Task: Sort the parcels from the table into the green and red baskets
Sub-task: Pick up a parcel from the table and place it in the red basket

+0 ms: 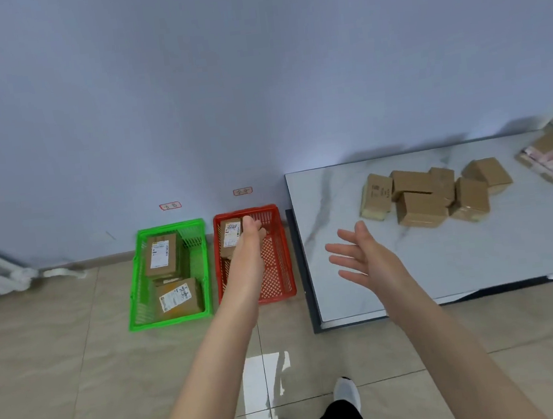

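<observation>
Shoes (346,390) on beige tiles (79,369); right hand (366,257) splayed over marble table (480,255), left hand (249,243) at parcel (230,235), grip unclear

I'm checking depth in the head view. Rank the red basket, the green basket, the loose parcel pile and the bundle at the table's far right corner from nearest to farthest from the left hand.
1. Red basket: directly below the left hand.
2. Green basket: next to the red one, on its left.
3. Parcel pile: on the table, to the right.
4. Bundle: at the table's far right corner.
</observation>
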